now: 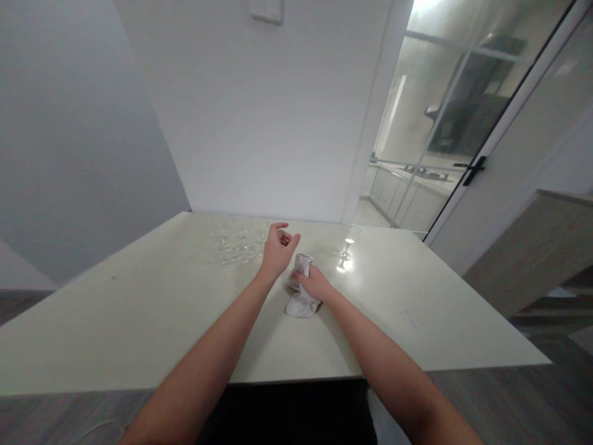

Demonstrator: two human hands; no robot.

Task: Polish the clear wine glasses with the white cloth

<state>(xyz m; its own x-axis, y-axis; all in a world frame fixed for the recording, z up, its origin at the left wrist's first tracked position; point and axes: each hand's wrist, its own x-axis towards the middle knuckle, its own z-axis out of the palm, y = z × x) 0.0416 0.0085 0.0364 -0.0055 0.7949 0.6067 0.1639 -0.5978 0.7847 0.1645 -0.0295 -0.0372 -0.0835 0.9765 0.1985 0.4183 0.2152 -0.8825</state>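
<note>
My right hand [315, 284] is closed around a crumpled whitish cloth [302, 306], just above or on the table's middle; part of the cloth pokes up past the fingers and part hangs below. Up and to the left of it, my left hand [279, 246] is raised with loosely bent fingers and the thumb apart, and nothing shows between them. Several clear stemmed glasses [236, 244] stand grouped just left of that hand, their outlines faint. One more stemmed glass [346, 247] stands alone to the right, beyond the cloth.
The pale glossy table [139, 315] reaches back to a white wall [278, 123]. At the right is a glass-paned door [445, 117] with a black handle [475, 170], a kitchen behind it. A wooden shelf unit [532, 247] stands past the table's right edge.
</note>
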